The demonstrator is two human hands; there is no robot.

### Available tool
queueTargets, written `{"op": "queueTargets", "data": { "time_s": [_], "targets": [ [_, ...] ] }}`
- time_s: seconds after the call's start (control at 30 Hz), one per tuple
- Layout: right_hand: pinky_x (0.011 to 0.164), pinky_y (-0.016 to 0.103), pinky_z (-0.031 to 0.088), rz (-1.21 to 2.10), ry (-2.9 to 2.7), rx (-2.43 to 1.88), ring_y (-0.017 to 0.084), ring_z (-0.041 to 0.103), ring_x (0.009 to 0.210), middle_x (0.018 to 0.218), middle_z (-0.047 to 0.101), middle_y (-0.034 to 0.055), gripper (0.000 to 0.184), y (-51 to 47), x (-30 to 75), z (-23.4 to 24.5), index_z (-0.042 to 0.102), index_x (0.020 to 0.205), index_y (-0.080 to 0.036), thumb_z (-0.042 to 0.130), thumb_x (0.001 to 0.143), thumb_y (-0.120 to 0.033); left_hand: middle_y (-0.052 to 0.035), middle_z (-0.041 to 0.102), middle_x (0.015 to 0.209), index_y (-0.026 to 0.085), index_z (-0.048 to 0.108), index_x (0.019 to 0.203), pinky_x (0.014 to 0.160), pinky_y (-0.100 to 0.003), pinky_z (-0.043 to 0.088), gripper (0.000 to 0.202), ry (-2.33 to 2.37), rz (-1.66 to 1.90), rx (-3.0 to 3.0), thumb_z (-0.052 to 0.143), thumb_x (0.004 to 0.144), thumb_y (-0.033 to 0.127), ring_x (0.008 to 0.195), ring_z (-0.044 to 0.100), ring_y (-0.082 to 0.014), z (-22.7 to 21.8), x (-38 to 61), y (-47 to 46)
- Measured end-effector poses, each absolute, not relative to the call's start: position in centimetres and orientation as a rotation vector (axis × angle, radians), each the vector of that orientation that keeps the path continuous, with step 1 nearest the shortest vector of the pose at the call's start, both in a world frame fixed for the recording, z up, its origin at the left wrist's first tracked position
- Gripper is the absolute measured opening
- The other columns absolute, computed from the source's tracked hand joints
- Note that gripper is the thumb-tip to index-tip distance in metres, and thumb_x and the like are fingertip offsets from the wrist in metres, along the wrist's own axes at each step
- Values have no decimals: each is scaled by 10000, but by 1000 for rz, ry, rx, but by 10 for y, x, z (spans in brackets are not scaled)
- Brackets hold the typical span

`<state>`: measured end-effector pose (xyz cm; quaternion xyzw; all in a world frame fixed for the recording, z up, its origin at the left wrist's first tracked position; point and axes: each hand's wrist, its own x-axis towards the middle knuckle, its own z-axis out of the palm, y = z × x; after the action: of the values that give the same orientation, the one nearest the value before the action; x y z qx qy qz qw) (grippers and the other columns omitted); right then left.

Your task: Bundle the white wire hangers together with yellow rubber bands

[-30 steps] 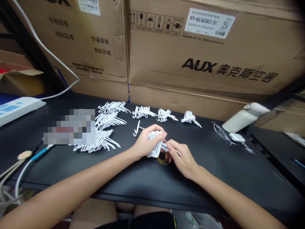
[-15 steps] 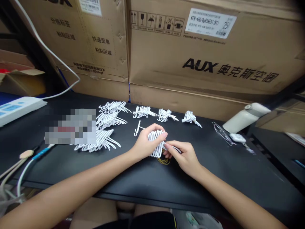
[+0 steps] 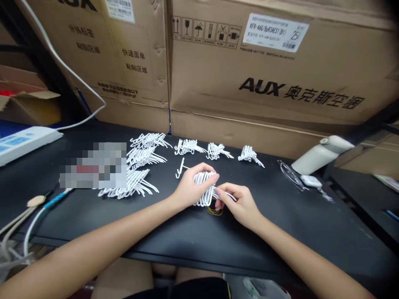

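My left hand [image 3: 193, 185] is closed around a bundle of white wire hooks [image 3: 204, 195], thumb across the top. At the bundle's right side, my right hand [image 3: 238, 202] pinches the hooks' straight ends between thumb and fingers. Several yellow rubber bands [image 3: 215, 211] lie on the black table beneath, partly covered by the right fingers. A single loose white hook [image 3: 181, 168] rests just behind my left hand. Farther back sit small bunches of hooks [image 3: 187, 146], another [image 3: 218, 150] and one more [image 3: 248, 153]. Larger piles of hooks [image 3: 132, 185] lie to the left.
Cardboard boxes [image 3: 205, 91] stand along the back edge. On the right are a white bottle [image 3: 321, 155], glasses [image 3: 291, 176] and a white earphone case [image 3: 311, 181]. A white power strip [image 3: 26, 143] and cables [image 3: 40, 216] occupy the left, beside a blurred-out patch.
Both hands stay almost in place, still gripping the bundle. The right fingers have shifted very slightly at the hook ends; the view has moved a little.
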<state>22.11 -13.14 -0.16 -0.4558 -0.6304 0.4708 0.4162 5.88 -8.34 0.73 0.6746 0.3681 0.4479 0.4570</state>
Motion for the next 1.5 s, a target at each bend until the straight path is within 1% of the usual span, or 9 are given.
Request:
{"op": "queueTargets", "data": {
  "time_s": [0.13,0.23,0.4,0.6,0.73,0.83,1.1,1.23,1.5],
  "targets": [
    [515,262,521,1559,-1460,-1033,142,624,494,605,664,38,415,-118,232,-1,653,845,-124,553,825,-527,-6,615,671,158,583,807,577,-259,496,229,864,1041,1502,617,775,383,589,602,-141,8,60,-81],
    [542,285,529,1768,-1333,-935,146,628,502,634,671,65,670,-101,245,-3,666,912,-112,311,852,-677,4,598,634,169,542,840,445,-266,495,277,835,948,1288,623,761,422,490,603,-154,11,60,-82],
    [475,214,482,1423,-1296,-1212,128,622,538,697,680,59,381,-72,248,-14,653,859,-129,609,782,-500,-17,636,661,162,561,840,454,-266,510,290,700,758,1253,650,743,420,507,624,-159,12,58,-86],
    [569,284,509,967,-1744,-1192,176,644,670,845,702,83,313,-43,210,-24,671,894,-169,598,773,-447,-20,634,633,153,570,803,472,-259,494,263,590,627,1311,653,744,395,493,610,-148,6,56,-88],
    [585,292,469,840,-1890,-1169,137,551,596,797,654,36,218,-30,185,-24,683,822,-187,713,661,-331,-24,654,648,157,585,825,565,-283,523,258,593,605,1306,669,737,383,534,625,-145,8,55,-87],
    [622,293,450,767,-1949,-1157,144,531,643,725,602,15,101,-27,180,-22,647,696,-183,689,676,-273,-25,658,634,151,578,809,610,-286,529,266,592,620,1300,685,724,379,552,628,-142,9,53,-85],
    [456,238,429,782,-1756,-1244,112,548,497,681,610,16,247,-58,225,-9,577,825,-161,570,816,-407,-28,639,624,151,574,811,396,-221,463,311,589,687,1229,693,705,419,465,611,-151,11,53,-84],
    [391,233,397,729,-1543,-1216,87,489,413,658,612,16,266,-77,258,1,592,820,-161,638,783,-420,-9,628,609,160,567,803,377,-226,468,291,668,780,1161,685,714,411,429,594,-140,14,53,-80],
    [427,221,438,814,-1668,-1250,88,505,474,681,625,23,188,-96,288,16,651,823,-171,674,778,-352,4,610,608,159,579,795,423,-249,522,259,949,1201,1018,670,718,389,449,589,-129,7,53,-64]
  ]
}}
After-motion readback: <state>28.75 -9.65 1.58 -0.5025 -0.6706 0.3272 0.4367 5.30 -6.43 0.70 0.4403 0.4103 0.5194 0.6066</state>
